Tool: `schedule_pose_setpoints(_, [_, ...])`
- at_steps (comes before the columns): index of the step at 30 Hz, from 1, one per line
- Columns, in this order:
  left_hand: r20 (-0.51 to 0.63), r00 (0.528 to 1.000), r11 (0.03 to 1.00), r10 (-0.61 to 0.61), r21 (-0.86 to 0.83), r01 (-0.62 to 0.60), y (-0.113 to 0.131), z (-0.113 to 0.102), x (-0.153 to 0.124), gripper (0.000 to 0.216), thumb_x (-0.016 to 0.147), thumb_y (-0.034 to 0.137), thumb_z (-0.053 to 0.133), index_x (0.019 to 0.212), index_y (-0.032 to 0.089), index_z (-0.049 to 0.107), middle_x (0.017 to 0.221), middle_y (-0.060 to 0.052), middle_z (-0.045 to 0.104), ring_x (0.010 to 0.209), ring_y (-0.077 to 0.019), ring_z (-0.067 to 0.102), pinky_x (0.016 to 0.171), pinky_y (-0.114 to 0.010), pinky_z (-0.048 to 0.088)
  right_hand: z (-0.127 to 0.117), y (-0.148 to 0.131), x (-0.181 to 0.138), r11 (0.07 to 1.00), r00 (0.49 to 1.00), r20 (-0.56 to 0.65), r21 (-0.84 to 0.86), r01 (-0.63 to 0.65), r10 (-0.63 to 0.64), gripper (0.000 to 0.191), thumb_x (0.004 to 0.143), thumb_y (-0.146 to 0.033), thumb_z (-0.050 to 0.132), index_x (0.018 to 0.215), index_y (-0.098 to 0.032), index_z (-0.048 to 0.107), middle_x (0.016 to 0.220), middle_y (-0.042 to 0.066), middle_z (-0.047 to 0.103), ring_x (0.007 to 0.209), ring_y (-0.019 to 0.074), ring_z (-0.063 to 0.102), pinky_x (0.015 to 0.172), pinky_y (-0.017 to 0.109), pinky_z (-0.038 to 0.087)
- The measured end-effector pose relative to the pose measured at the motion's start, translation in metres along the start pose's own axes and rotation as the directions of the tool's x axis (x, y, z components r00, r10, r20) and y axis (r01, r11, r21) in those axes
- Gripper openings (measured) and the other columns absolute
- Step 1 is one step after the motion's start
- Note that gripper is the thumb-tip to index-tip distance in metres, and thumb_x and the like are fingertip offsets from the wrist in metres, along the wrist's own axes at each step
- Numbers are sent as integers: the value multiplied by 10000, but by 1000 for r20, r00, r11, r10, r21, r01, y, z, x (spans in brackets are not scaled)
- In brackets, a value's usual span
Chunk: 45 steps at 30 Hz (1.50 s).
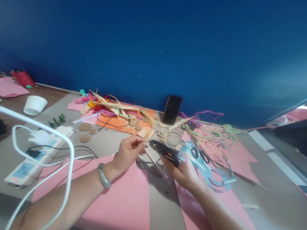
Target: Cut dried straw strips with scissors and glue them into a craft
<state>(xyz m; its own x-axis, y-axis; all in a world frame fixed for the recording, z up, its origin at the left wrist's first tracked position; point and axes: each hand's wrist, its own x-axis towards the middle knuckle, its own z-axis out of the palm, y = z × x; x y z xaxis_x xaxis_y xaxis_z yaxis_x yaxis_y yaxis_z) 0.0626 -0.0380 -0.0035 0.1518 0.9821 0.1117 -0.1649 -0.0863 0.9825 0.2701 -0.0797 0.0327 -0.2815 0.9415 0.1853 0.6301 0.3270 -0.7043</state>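
Gluing step: right hand [183, 171] wrapped around black-orange hot glue gun [166, 151], nozzle at thin tan raffia strip [153, 160] pinched by left hand [128, 150] fingertips. Next likely needs steady strip, light trigger squeeze.

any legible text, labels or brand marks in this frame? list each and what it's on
None can be read.
Power strip: pale blue panels, any print too blurred.
Phone: screen dark, no marks visible.
Glue gun in the right hand: orange patch, no legible lettering.
White cup: plain.
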Motion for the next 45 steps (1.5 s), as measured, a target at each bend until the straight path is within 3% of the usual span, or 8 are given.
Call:
schedule_pose_setpoints(18, [-12, 1000, 1000, 2, 4, -2, -1, 0, 1, 159, 795, 289, 677, 819, 132, 682, 644, -11, 652, 574, -108, 614, 557, -210, 493, 4, 2, -2, 999, 999, 33, 52, 2, -4, 190, 909, -340, 527, 764, -231, 472, 606, -29, 526, 517, 139, 508, 500, 261, 422])
schedule_pose_setpoints(23, [-84, 996, 1000, -14, 10, 15, 9, -5, 4, 187, 787, 309, 673, 793, 123, 684, 610, -17, 649, 568, -107, 603, 544, -202, 491, -5, 4, 1, 991, 975, -221, -131, -23, -6, 208, 893, -407, 518, 813, -216, 534, 612, -14, 554, 552, 162, 537, 541, 271, 420])
schedule_pose_setpoints(26, [-178, 984, 1000, 3, -6, -4, 14, -10, 10, 209, 775, 336, 671, 799, 129, 676, 638, -24, 668, 554, -108, 598, 509, -201, 486, -21, 10, 6, 915, 935, -347, -348, -202, 75, 241, 858, -423, 530, 964, -207, 547, 694, 11, 618, 626, 197, 585, 570, 283, 411])
schedule_pose_setpoints(30, [-254, 966, 998, 47, -26, -55, 12, -18, 19, 223, 740, 348, 703, 780, 132, 667, 674, -27, 684, 568, -103, 610, 559, -210, 511, -40, 19, 13, 687, 931, -327, -640, -344, 161, 281, 821, -289, 497, 1077, -174, 515, 960, 116, 664, 902, 284, 616, 736, 352, 412])
schedule_pose_setpoints(35, [-321, 942, 994, 96, -16, -107, 5, -27, 30, 257, 723, 374, 715, 787, 133, 654, 671, -23, 679, 541, -95, 593, 531, -209, 500, -51, 29, 13, 408, 906, -304, -818, -406, 294, 267, 856, -268, 464, 1059, -109, 532, 998, 203, 645, 913, 348, 612, 808, 438, 368])
schedule_pose_setpoints(40, [-367, 923, 992, 118, 11, -123, 1, -31, 35, 301, 693, 401, 725, 784, 127, 641, 658, -20, 670, 522, -92, 582, 523, -207, 490, -59, 31, 9, 351, 860, -271, -827, -438, 433, 343, 872, -279, 493, 1144, -73, 523, 1054, 229, 638, 997, 376, 600, 841, 479, 365])
schedule_pose_setpoints(43, [-322, 936, 990, 141, 71, -125, -4, -30, 32, 278, 743, 397, 684, 819, 133, 644, 680, -17, 665, 553, -97, 586, 549, -211, 488, -58, 21, 6, 382, 895, -263, -834, -399, 361, 378, 857, -317, 534, 1159, -91, 538, 1117, 228, 616, 1051, 383, 564, 862, 495, 360])
schedule_pose_setpoints(45, [-269, 945, 979, 184, 132, -153, -7, -28, 27, 258, 791, 387, 641, 853, 137, 652, 692, -16, 660, 584, -106, 591, 571, -216, 482, -53, 10, 5, 466, 943, -228, -825, -320, 244, 363, 865, -343, 541, 1155, -125, 555, 1165, 204, 605, 1089, 364, 543, 898, 487, 348])
